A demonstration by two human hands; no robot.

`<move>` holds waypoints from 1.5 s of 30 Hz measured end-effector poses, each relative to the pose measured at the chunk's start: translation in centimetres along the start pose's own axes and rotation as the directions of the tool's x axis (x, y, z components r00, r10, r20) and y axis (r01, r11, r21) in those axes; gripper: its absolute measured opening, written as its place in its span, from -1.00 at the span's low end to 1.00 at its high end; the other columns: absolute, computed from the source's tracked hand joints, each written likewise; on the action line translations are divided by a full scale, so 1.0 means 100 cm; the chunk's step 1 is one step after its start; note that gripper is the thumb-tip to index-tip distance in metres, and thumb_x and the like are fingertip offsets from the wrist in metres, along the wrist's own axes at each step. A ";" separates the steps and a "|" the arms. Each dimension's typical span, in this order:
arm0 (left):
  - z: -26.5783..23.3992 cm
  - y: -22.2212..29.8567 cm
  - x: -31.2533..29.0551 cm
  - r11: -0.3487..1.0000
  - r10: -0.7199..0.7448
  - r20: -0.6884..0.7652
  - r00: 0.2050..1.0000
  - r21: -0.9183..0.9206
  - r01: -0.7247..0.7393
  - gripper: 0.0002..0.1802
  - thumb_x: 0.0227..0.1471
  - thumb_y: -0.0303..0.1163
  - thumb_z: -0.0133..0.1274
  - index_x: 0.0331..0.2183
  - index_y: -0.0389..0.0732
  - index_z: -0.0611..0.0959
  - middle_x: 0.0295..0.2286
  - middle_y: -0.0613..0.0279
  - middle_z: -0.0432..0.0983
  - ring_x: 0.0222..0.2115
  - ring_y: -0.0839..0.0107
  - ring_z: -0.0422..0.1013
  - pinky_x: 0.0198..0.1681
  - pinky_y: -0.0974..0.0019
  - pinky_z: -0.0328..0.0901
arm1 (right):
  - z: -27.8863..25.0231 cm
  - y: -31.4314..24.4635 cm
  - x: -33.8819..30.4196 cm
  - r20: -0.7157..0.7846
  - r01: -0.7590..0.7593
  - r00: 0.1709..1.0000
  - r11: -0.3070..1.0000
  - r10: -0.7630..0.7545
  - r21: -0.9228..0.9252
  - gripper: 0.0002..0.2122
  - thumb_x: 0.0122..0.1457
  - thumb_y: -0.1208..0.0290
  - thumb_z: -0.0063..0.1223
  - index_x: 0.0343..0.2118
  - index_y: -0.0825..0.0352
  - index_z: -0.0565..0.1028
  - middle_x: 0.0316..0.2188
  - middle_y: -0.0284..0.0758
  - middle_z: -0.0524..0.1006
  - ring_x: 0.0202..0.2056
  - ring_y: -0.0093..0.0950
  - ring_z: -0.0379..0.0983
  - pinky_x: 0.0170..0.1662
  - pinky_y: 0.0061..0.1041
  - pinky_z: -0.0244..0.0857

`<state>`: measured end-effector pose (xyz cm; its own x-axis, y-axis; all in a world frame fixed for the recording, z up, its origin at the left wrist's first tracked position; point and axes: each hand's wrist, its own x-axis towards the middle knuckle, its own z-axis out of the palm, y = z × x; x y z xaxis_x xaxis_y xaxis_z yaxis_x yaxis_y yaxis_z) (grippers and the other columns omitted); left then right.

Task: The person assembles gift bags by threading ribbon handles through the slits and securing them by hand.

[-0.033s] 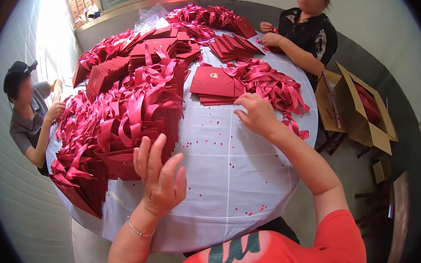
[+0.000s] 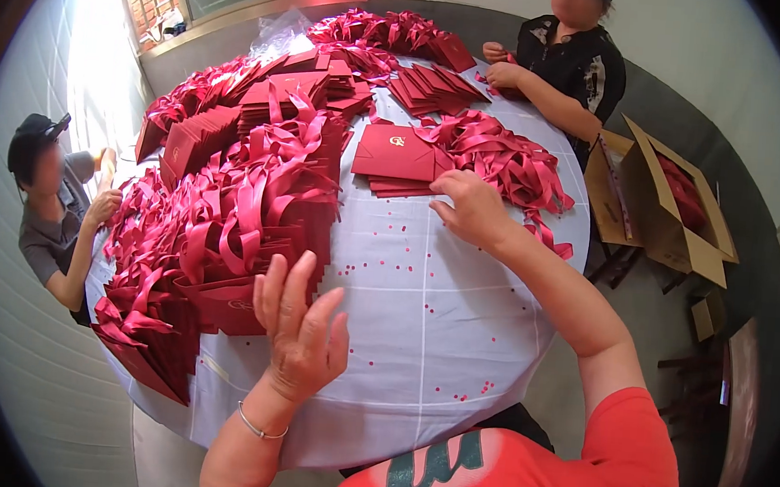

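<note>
My left hand (image 2: 302, 341) is raised over the near part of the table, palm up and fingers spread, holding nothing. Its fingertips overlap the near end of a long row of red paper gift bags (image 2: 232, 303) with pink-red ribbon handles; I cannot tell whether they touch. Farther off, my right hand (image 2: 478, 212) reaches to the right corner of a small stack of flat red bags (image 2: 385, 157). Its fingers are bent, with the thumb apart from them and nothing visible in between. Against that stack's right side lies a heap of loose ribbon loops (image 2: 509, 161).
Tiny red dots (image 2: 397, 266) are scattered over the white tablecloth (image 2: 384, 334). More bags (image 2: 432, 88) lie toward the back. One person (image 2: 49, 211) sits at the left; another (image 2: 570, 66) works at the back right. An open cardboard box (image 2: 673, 204) stands at the right.
My left hand has shifted very slightly to the right. My right hand has moved a touch to the left at the stack's corner. The bags and ribbons look the same.
</note>
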<state>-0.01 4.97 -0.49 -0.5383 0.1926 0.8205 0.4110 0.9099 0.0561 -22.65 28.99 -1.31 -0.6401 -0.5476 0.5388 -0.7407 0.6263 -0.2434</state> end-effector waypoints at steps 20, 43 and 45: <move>0.000 0.004 0.005 0.940 0.068 0.109 0.992 -0.340 -0.027 -0.71 -0.09 -0.64 0.07 -0.23 -0.26 0.60 -0.15 0.04 0.58 0.02 0.02 0.44 0.19 -0.04 0.22 | 0.042 0.002 0.060 0.135 0.150 0.982 0.978 -0.131 -0.142 -0.26 -0.17 0.08 0.45 0.09 0.37 0.44 0.15 -0.01 0.34 0.19 -0.14 0.26 0.24 -0.24 0.16; 0.009 0.007 -0.001 0.784 -0.222 0.458 0.861 -0.440 0.437 -0.65 0.04 -0.58 0.11 -0.07 -0.33 0.57 -0.16 -0.05 0.57 -0.08 -0.03 0.49 0.06 0.13 0.34 | -0.072 -0.120 -0.105 0.262 0.405 0.765 0.756 -0.589 0.515 -0.41 -0.08 0.19 0.36 0.02 0.39 0.47 -0.04 -0.14 0.46 -0.05 -0.16 0.42 -0.04 -0.24 0.35; 0.013 0.012 0.000 0.781 -0.168 0.426 0.889 -0.493 0.384 -0.73 0.01 -0.58 0.14 -0.17 -0.29 0.62 -0.28 0.00 0.60 -0.19 -0.02 0.51 0.00 0.11 0.37 | -0.064 -0.127 -0.112 0.252 0.441 0.746 0.740 -0.617 0.508 -0.40 -0.08 0.17 0.33 0.02 0.41 0.46 -0.04 -0.15 0.45 -0.04 -0.17 0.41 -0.06 -0.26 0.35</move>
<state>-0.44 6.50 -1.18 -0.8612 0.1746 0.4774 0.4768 0.6031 0.6395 -4.76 30.72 0.96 -0.0719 -0.9344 0.3489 -0.9341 -0.0596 -0.3519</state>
